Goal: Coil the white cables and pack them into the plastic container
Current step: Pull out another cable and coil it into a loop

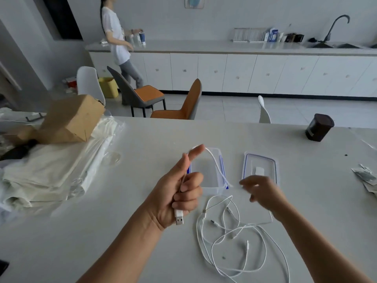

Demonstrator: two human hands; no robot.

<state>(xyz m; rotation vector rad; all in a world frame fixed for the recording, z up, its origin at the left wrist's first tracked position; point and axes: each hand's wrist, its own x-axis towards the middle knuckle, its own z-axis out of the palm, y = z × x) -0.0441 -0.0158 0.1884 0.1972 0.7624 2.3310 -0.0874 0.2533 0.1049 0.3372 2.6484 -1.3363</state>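
Left grip (179,190) pinching one white cable (216,166); right grip (263,190) spread; one container (206,170).

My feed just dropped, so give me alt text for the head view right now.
The left hand grips a white cable with its USB plug pointing down, looping it over the raised index finger, while the right hand is blurred beside it. An open plastic container, its lid and more tangled cables lie on the white table.
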